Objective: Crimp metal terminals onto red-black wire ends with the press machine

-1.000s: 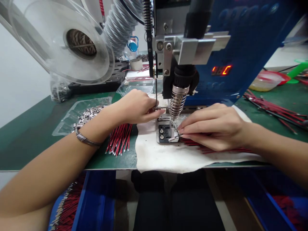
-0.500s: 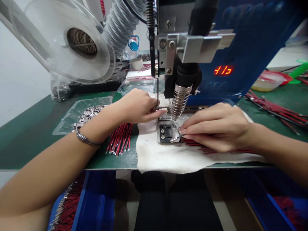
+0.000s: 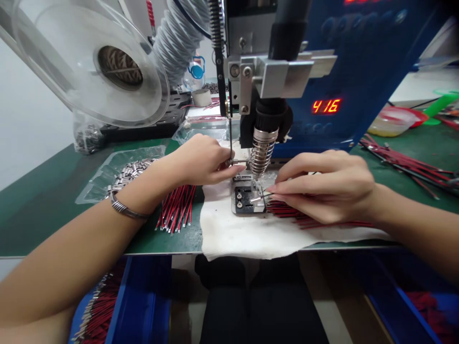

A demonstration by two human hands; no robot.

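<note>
A small metal tube (image 3: 237, 162) is pinched between the thumb and fingertips of the left hand (image 3: 201, 160), closed on it, and is held level just left of the coiled iron tip (image 3: 261, 155), beside a thin vertical needle (image 3: 230, 138). The right hand (image 3: 328, 186) is closed on a red and black wire (image 3: 261, 196), whose bare end is held over the metal jig (image 3: 247, 198) directly beneath the iron tip; whether the wire end touches the jig cannot be told. The jig lies on a white cloth (image 3: 251, 236) spread over the green surface (image 3: 43, 210). More wires (image 3: 304, 217) are trapped under the right hand on the cloth. A bundle of red wires (image 3: 176, 208) lies on the surface just right of the left wrist, which bears a metal bangle (image 3: 124, 210). Behind that wrist a clear bag of metal tubes (image 3: 125, 172) is spread open. The iron is carried by a grey bracket (image 3: 276, 76) on a blue machine (image 3: 366, 62), on which a red display (image 3: 325, 106) reads 416. A clear spool (image 3: 93, 62) and a ribbed hose (image 3: 175, 38) are seen at upper left. Further red wires (image 3: 405, 162) lie on the surface at far right, well apart from the hands. Blue bins (image 3: 139, 306) holding finished wires are seen below the surface edge.
</note>
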